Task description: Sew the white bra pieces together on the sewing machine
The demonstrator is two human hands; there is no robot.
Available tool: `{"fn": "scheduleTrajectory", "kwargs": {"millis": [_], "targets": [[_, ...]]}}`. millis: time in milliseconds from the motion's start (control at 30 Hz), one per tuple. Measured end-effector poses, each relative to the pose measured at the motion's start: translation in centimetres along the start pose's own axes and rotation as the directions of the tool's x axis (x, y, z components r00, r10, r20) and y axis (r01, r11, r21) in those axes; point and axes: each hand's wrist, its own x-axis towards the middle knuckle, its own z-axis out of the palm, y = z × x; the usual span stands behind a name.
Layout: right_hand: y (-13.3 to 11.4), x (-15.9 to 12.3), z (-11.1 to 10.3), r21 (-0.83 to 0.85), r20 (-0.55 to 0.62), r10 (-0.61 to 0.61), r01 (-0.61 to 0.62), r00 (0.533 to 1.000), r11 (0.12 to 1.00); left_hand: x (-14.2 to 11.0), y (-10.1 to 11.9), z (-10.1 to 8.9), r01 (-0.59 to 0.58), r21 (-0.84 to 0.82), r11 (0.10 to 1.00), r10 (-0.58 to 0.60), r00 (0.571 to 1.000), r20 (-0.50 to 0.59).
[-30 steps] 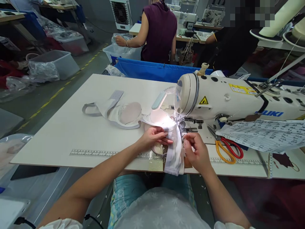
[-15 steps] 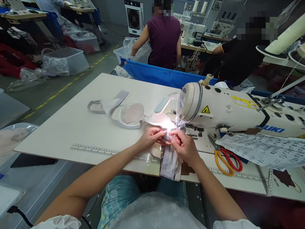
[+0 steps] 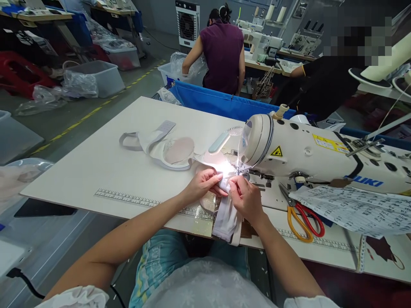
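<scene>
A pale bra (image 3: pixel 179 151) lies across the white table, one cup and a strap spread to the left. Its other end runs under the needle area of the sewing machine (image 3: pixel 289 141), where a bright lamp washes out detail. My left hand (image 3: pixel 205 184) pinches the fabric just in front of the needle. Close beside it, my right hand (image 3: pixel 245 194) is closed on the band's edge, fingertips near the presser foot. Part of the band (image 3: pixel 226 220) hangs over the table's front edge below my hands. The exact stitching spot is hidden by glare and fingers.
Scissors (image 3: pixel 303 218) with orange and red handles lie right of my right hand, beside a printed sheet (image 3: pixel 356 207). A ruler strip (image 3: pixel 128 197) runs along the table (image 3: pixel 80 171). Blue cloth (image 3: pixel 221 100) borders the back; co-workers sit beyond it.
My right hand has turned slightly and its fingers have drawn closer together at the fabric. The hanging band has shifted a little left. The whole view has tilted slightly.
</scene>
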Motion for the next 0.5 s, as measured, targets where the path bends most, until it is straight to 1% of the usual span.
{"fn": "scheduleTrajectory", "kwargs": {"millis": [100, 167, 300, 500], "targets": [[0.0, 0.0, 0.1, 0.023, -0.022, 0.024, -0.023, 0.999, 0.999, -0.1, 0.1, 0.1, 0.002, 0.000, 1.000, -0.002, 1.000, -0.017], [-0.2, -0.1, 0.0, 0.067, -0.017, 0.067, -0.066, 0.998, 0.996, -0.2, 0.1, 0.3, 0.007, 0.002, 1.000, -0.007, 1.000, -0.028], [-0.7, -0.3, -0.1, 0.159, 0.041, 0.178, -0.183, 0.983, 0.970, -0.4, 0.3, 0.5, 0.004, 0.005, 1.000, -0.003, 0.999, -0.048], [-1.1, -0.2, 0.4, 0.240, 0.111, 0.258, -0.278, 0.960, 0.930, -0.4, 0.3, 0.3, -0.028, 0.063, 0.998, 0.032, 0.997, -0.072]]}}
